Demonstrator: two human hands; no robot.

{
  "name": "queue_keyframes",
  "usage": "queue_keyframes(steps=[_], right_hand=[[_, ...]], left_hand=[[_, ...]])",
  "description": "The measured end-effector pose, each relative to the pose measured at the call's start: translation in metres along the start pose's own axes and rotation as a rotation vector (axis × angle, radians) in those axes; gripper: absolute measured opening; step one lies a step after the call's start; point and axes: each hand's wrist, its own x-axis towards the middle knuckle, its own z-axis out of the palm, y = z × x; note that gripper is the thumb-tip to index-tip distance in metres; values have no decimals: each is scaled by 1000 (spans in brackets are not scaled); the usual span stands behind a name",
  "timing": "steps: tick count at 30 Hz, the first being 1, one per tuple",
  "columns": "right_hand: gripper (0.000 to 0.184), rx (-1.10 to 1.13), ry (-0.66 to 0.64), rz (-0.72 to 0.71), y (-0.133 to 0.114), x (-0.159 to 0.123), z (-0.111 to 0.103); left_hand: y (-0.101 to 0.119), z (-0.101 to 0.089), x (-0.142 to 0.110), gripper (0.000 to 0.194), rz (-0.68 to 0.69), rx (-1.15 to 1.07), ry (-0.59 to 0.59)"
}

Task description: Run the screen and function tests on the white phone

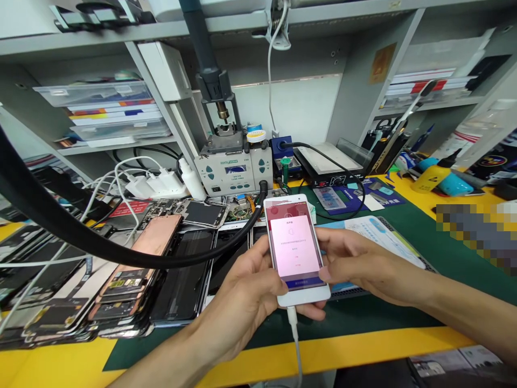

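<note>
A white smartphone [298, 253] is held upright between my two hands above the green mat, its lit screen showing a pale dialog box with lines of text. My left hand [252, 285] is closed around its left edge, thumb on the lower left of the front and fingers behind. On the other side, my right hand [355, 264] grips the right edge, with the thumb at the lower right of the screen. A white charging cable [293, 323] is plugged into the phone's bottom end and hangs down past the table's front edge.
Stacked phone parts [133, 269] and dark screens [183, 275] cover the left side. A thick black hose [133, 258] arcs across them to the hot-air station [232, 172]. Behind are a soldering-iron holder [283, 151] and a heating plate [331, 161]. A yellow bottle [430, 175] stands right.
</note>
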Motion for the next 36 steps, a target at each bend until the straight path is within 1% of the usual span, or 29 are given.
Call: queue_keyframes(steps=[6,17,20,23,28,36], right_hand=[[48,-3,3,-4,-2,2,1],[48,-48,41,13,-3,-1,0],[48,-55,54,21,-4,-2,0],[46,-30,63,28,-4,-2,1],[42,58,79,17,-3,0,2],[41,45,126,24,-1,1,4]], left_hand=[[0,-1,1,56,-4,1,-14],[-1,-1,-1,64,19,-13,-16],[-1,-1,0,61,11,-17,-16],[-1,-1,1,57,-1,-13,-7],[0,-1,1,55,0,-8,-10],[0,0,-1,56,14,1,-25]])
